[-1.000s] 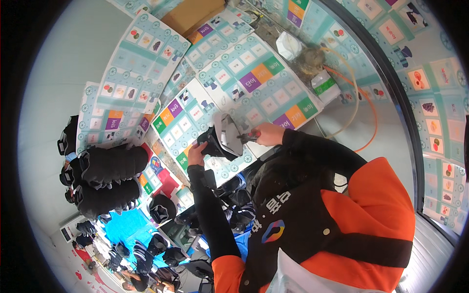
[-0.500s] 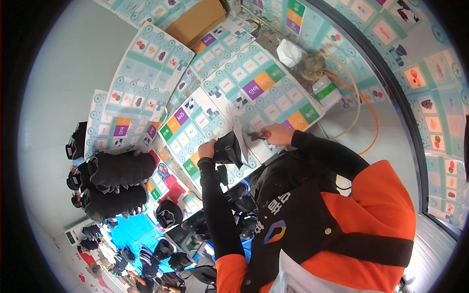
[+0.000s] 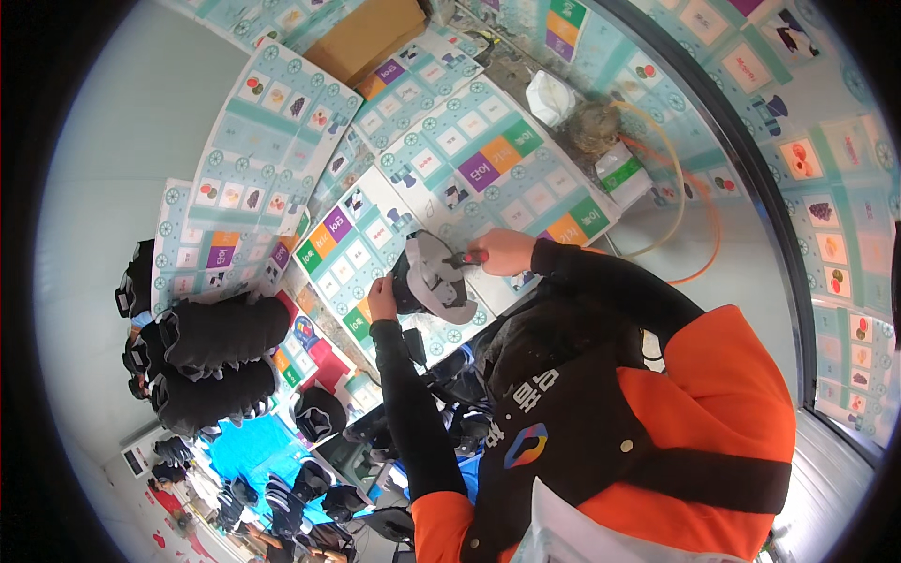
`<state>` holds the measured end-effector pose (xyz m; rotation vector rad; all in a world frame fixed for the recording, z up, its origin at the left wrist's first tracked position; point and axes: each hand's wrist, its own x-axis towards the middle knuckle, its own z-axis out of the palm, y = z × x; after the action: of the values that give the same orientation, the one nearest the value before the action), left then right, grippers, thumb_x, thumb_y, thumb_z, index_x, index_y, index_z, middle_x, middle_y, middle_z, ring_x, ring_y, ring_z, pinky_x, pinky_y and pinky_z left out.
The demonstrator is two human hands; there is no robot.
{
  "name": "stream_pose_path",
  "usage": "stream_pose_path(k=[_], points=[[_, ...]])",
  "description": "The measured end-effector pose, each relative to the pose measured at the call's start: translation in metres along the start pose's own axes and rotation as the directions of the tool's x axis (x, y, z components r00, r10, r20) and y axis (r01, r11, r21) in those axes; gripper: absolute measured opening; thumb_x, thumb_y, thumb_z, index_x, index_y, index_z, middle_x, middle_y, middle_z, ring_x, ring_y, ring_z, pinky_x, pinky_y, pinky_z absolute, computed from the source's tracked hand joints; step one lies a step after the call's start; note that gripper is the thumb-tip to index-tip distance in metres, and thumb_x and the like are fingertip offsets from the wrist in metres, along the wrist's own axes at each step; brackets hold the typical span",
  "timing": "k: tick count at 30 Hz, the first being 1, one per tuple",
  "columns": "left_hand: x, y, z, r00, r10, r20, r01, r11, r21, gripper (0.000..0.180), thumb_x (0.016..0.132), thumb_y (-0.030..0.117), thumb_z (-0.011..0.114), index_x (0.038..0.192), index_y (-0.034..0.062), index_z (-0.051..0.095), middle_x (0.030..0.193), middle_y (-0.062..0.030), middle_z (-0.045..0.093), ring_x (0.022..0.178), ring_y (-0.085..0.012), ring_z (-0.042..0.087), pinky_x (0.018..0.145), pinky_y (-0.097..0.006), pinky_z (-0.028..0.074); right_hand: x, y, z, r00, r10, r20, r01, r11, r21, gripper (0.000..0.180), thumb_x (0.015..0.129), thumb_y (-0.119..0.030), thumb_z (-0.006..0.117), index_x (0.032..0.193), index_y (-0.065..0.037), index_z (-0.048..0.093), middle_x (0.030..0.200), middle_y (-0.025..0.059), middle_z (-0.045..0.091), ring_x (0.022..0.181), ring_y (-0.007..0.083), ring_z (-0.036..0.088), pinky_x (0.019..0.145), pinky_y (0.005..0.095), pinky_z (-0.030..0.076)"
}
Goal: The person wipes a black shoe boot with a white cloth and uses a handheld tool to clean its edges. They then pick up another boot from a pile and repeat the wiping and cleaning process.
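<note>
A black cap with a grey underside point(image 3: 436, 281) lies tilted over the patterned board, its pale side turned up. My left hand point(image 3: 382, 298) grips the cap's dark left edge, fingers closed on it. In my right hand point(image 3: 507, 251) is a small red-handled tool with dark jaws, which looks like snips point(image 3: 466, 258). The jaws reach over the cap's upper right edge; whether they touch it I cannot tell.
Nested black caps point(image 3: 230, 333) stand in stacks at the left, and a single black cap point(image 3: 319, 413) sits below them. A cardboard box point(image 3: 364, 42) is at the back. Along the right, a hose point(image 3: 678, 202) curves past a white-and-green package point(image 3: 622, 176).
The cap has turned so that its grey underside faces up. My left hand has shifted slightly left, and my right hand has moved left with the snips to the cap's edge.
</note>
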<state>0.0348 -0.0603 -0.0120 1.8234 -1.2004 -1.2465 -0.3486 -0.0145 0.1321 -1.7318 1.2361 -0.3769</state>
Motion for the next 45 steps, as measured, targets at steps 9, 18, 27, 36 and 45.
stream_pose_path(k=[9,18,27,36,45], points=[[-0.038,0.016,0.01,0.994,0.104,-0.018,-0.1,0.982,0.162,0.036,0.097,0.036,0.066,0.093,-0.0004,0.07,0.079,-0.0066,0.067,0.075,-0.0134,0.06,0.071,-0.03,0.048,0.009,0.018,0.018,0.999,0.032,0.031,-0.031,0.999,-0.034,0.024,0.08,-0.016,0.057,0.097,-0.005,0.069,0.085,0.0259,0.068,0.085,0.0465,0.065,0.074,0.0531,0.049],[-0.053,0.013,0.011,0.993,0.117,-0.009,-0.112,0.972,0.208,0.04,0.101,0.039,0.062,0.101,-0.0001,0.069,0.091,-0.0092,0.07,0.084,-0.0153,0.061,0.076,-0.032,0.048,0.001,0.02,0.017,0.997,0.078,-0.027,-0.078,0.997,0.019,0.024,0.079,-0.017,0.057,0.093,-0.002,0.069,0.084,0.0275,0.068,0.084,0.0478,0.064,0.074,0.0544,0.049],[-0.063,-0.029,-0.012,0.994,0.011,0.11,-0.005,0.998,-0.062,0.048,0.099,0.039,0.066,0.117,-0.0052,0.063,0.103,-0.0109,0.069,0.099,-0.0165,0.061,0.089,-0.031,0.048,-0.008,0.007,0.013,0.992,0.077,-0.096,-0.072,0.996,0.051,0.02,0.078,-0.017,0.056,0.08,0.001,0.065,0.081,0.028,0.066,0.082,0.0481,0.064,0.072,0.0553,0.048],[-0.059,0.039,-0.021,0.942,-0.002,0.336,-0.113,0.94,0.323,0.054,0.086,0.026,0.081,0.126,-0.0036,0.059,0.087,-0.0035,0.065,0.084,-0.0118,0.06,0.076,-0.027,0.048,-0.012,0.021,0.017,0.871,0.299,0.39,-0.38,0.913,0.148,0.05,0.077,-0.009,0.064,0.127,-0.001,0.064,0.083,0.0094,0.07,0.057,0.0211,0.06,0.052,0.0352,0.048],[-0.068,0.094,0.013,0.928,0.284,0.243,-0.272,0.959,-0.085,0.033,0.092,0.003,0.068,0.125,0.0065,0.063,0.081,0.0058,0.052,0.08,-0.0066,0.05,0.078,-0.022,0.041,-0.031,0.023,-0.008,0.946,0.315,0.071,-0.307,0.81,0.5,0.057,0.078,-0.01,0.067,0.134,-0.002,0.059,0.091,0.0128,0.067,0.058,0.0195,0.061,0.048,0.0352,0.048]])
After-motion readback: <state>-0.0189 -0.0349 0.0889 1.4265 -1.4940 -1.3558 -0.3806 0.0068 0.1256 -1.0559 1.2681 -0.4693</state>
